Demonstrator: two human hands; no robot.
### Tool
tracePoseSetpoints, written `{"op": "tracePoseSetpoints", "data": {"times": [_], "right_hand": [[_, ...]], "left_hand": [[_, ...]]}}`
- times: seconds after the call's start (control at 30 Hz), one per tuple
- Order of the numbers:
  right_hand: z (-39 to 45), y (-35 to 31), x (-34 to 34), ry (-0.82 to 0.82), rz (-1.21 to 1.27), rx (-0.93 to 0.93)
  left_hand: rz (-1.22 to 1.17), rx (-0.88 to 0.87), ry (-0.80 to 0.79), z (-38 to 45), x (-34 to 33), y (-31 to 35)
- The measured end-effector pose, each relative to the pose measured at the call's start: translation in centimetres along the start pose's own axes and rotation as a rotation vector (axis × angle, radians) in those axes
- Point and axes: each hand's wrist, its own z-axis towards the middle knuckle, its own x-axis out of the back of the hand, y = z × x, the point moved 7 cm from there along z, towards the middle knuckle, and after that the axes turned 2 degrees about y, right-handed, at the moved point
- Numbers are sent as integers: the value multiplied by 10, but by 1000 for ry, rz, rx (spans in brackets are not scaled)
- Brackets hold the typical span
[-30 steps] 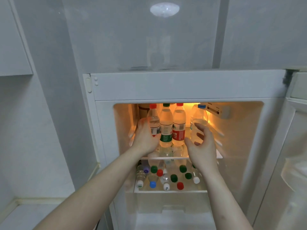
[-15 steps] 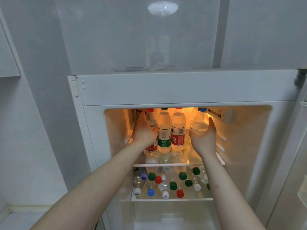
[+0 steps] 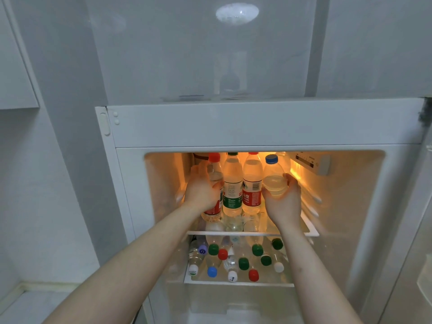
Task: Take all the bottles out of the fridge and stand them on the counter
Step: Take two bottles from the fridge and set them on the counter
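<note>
The left hand [image 3: 203, 194] is wrapped around the leftmost bottle on the upper shelf, a red-capped bottle [image 3: 214, 183], with the fingers curled round its middle. The right hand [image 3: 284, 199] cups the blue-capped bottle [image 3: 274, 178] at the right end of the row, thumb and fingers closed round its lower half. Between the two stand a green-labelled bottle [image 3: 232, 183] and a red-labelled bottle [image 3: 252, 183], touching each other and pressed close to the gripped pair. All four stand upright on the glass shelf [image 3: 311, 232] of the fridge [image 3: 257, 123], under the warm light.

Below that shelf, a drawer [image 3: 238, 282] holds many more bottles seen from above, caps in green, red, blue and white. A corner of counter [image 3: 21, 307] shows at the lower left, so the job looks barely begun.

The risk lies in the tight row: drawing either end bottle forward could drag or tip its neighbour, which might roll off the shelf front. The bottles may also be cold and wet, so a one-handed grip could slip on the way to the counter. Lifting slightly before pulling should free them cleanly.
</note>
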Motion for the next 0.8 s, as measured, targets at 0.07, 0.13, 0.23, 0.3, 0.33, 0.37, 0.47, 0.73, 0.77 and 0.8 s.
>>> {"op": "tracePoseSetpoints", "data": {"times": [0.07, 0.13, 0.23, 0.3, 0.33, 0.37, 0.47, 0.73, 0.77, 0.8], "right_hand": [[-6, -2, -2, -8, 31, 16], [-14, -3, -3, -12, 55, 34], [-24, -5, -4, -12, 55, 45], [-29, -3, -4, -5, 78, 25], [-31, -4, -3, -2, 101, 20], [-35, -6, -2, -1, 129, 10], [-50, -14, 1, -19, 232, -31], [-111, -42, 2, -81, 375, 0], [-120, -48, 3, -88, 389, 10], [-129, -52, 2, -100, 392, 27]], "left_hand": [[4, -39, 6, -9, 3, 5], [-1, -60, 4, -20, 6, 8], [3, -47, 4, -35, 12, 8], [-19, -35, 3, -46, 15, 9], [-31, -35, 8, -52, 16, 9], [-45, -41, 19, -60, 20, 10], [-96, -80, 52, -80, 31, 13], [-223, -45, 111, -153, 101, 16], [-235, -38, 113, -163, 111, 14], [-237, -26, 118, -174, 122, 12]]}}
